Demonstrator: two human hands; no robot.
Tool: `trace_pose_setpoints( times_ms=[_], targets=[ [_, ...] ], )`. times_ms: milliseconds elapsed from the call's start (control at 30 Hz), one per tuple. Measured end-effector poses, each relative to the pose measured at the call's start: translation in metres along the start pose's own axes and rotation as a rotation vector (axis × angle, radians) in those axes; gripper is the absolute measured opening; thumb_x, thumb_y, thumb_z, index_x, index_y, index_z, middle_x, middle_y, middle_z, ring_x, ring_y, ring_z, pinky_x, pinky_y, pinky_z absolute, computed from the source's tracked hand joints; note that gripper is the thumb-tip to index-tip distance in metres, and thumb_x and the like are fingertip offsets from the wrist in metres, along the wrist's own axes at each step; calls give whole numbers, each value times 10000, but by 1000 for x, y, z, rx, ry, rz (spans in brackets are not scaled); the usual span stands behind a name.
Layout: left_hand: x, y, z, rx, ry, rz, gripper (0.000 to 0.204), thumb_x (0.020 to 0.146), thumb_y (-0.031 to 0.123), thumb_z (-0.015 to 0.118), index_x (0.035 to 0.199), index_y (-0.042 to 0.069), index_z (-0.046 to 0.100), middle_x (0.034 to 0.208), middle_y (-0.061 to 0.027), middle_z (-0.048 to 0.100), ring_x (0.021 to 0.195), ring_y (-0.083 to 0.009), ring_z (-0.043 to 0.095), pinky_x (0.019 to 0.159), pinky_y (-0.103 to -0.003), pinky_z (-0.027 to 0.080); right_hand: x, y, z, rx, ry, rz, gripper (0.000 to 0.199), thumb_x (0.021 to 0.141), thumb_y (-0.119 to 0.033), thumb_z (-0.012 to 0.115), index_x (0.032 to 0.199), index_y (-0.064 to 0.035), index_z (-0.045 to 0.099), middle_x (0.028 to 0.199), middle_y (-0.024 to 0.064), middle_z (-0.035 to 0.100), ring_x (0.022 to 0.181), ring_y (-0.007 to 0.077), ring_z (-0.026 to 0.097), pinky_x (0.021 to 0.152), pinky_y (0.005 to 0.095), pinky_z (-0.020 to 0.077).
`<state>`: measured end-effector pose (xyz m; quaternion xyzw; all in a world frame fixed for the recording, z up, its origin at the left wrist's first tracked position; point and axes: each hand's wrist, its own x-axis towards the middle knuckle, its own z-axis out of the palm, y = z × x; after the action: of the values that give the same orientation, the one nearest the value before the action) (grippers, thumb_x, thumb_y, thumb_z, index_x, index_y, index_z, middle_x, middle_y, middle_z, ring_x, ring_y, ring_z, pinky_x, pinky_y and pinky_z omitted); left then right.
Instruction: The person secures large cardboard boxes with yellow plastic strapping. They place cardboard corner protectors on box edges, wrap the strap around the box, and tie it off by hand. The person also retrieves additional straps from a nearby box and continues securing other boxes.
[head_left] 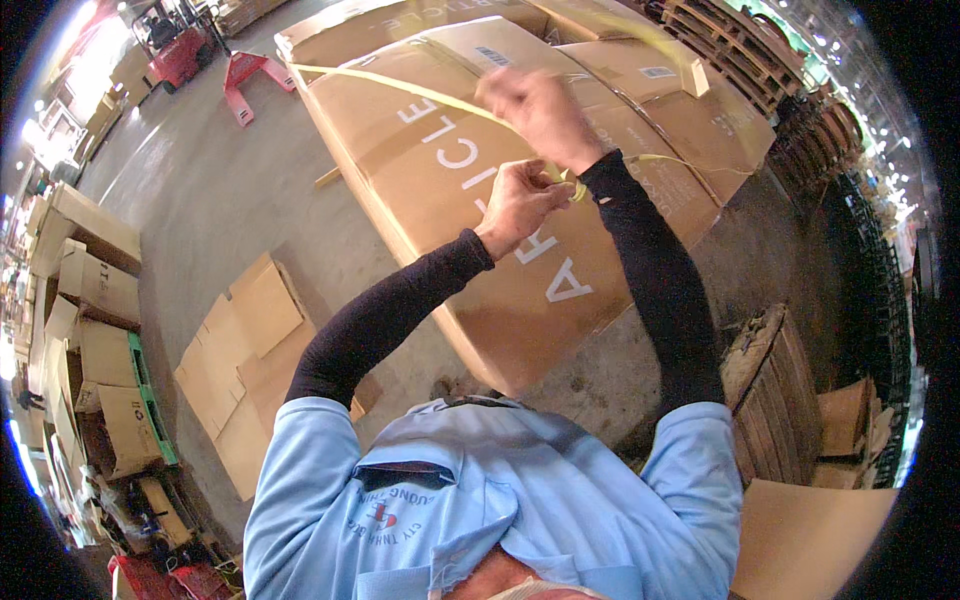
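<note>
Warehouse floor, flattened cardboard left. Big carton lies ahead. Left hand and right hand both clenched on yellow strap, held taut over the carton. Red pallet jack beyond.

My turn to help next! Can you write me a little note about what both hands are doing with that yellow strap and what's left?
Left hand: closed, fingers pinching the yellow strap at chest height.
Right hand: closed on the same strap, raised a little higher, blurred.
Strap: runs from the hands up and left over the big cardboard box; another length trails right across the box top.
Box: lies flat on the concrete floor, its flaps shut.
Done: strap is off the box surface and gathered in both hands.
Left: the strap is not yet free of the box; its far ends lie out of sight.
</note>
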<state>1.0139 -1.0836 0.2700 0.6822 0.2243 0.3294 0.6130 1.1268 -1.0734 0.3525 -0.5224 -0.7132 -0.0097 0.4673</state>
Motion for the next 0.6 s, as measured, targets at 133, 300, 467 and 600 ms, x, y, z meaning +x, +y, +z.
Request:
trace_pose_setpoints(
  times_ms=[133, 300, 467, 600],
  targets=[
    [-5, 2, -19, 419, 45, 226, 145, 779, 113, 707, 737, 1, 626, 620, -99, 632, 522, -188, 582, 475, -354, 431, -3, -3, 2, -288, -489, -112, 174, 879, -189, 590, 942, -98, 725, 876, 161, 706, 841, 325, 683, 770, 424, 526],
    [-1, 4, -41, 932, 183, 722, 171, 742, 69, 647, 913, 62, 643, 846, -118, 653, 829, -295, 619, 796, -415, 462, -18, 21, -34, -436, -685, 8, 195, 878, -184, 562, 940, -93, 723, 927, 138, 712, 932, 324, 668, 866, 447, 481],
    [4, 0, -55, 681, 0, 820, 141, 790, 67, 692, 912, 30, 631, 933, -117, 661, 821, -235, 645, 714, -368, 498, -26, 21, -39, -329, -638, 71, 208, 866, -159, 543, 940, -74, 718, 945, 137, 712, 948, 305, 670, 883, 437, 474],
    [11, -3, -56, 331, -79, 227, 117, 848, 58, 697, 872, 0, 599, 891, -108, 687, 733, -118, 631, 618, -277, 496, -43, -8, -26, -189, -334, 121, 192, 876, -152, 560, 965, -22, 669, 923, 159, 698, 903, 315, 670, 816, 396, 500]
  ],
)
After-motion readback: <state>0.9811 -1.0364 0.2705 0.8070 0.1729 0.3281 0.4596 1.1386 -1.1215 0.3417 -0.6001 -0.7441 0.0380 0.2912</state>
